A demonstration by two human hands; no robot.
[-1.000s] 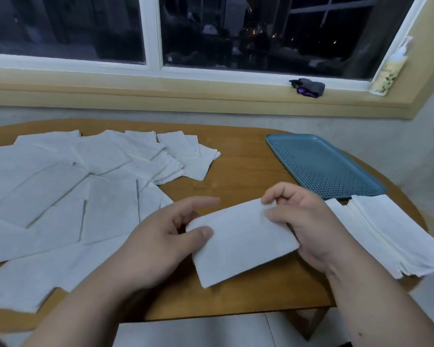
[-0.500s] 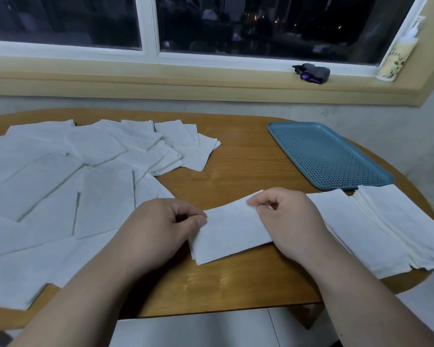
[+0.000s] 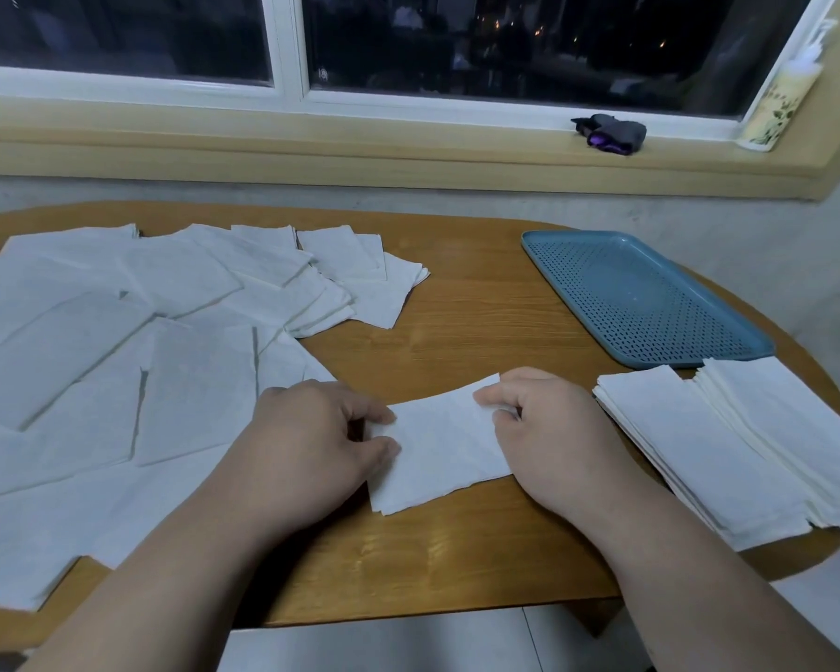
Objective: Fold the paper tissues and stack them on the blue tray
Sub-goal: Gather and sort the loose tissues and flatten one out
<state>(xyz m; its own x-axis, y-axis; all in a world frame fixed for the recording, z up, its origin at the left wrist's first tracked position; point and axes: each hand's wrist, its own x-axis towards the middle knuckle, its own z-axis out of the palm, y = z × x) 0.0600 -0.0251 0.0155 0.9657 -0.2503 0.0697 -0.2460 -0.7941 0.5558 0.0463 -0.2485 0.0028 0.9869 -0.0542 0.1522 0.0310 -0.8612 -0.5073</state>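
A wooden table (image 3: pixel 457 341) with a rounded edge fills the view below a window at night. Its left half is covered by loose tissues (image 3: pixel 117 356), flat white sheets that overlap one another and run off the left side of the frame. At the right edge lie folded tissues (image 3: pixel 728 453) in two neat stacks side by side, partly overhanging the table rim. Just beyond them sits the tray (image 3: pixel 641 293), blue and perforated, its near edge just beside the stacks. Near the front edge, between the hands, one tissue (image 3: pixel 442 448) rests on the wood, already folded into a narrow strip. The left hand (image 3: pixel 306 443) has its fingers curled and pinches the strip's left end between thumb and forefinger. The right hand (image 3: pixel 549 438), also curled, pinches the far right corner, which lifts a little. On the sill lie a dark cloth (image 3: pixel 612 133) and, in the corner, a leaning bottle (image 3: pixel 777 104).
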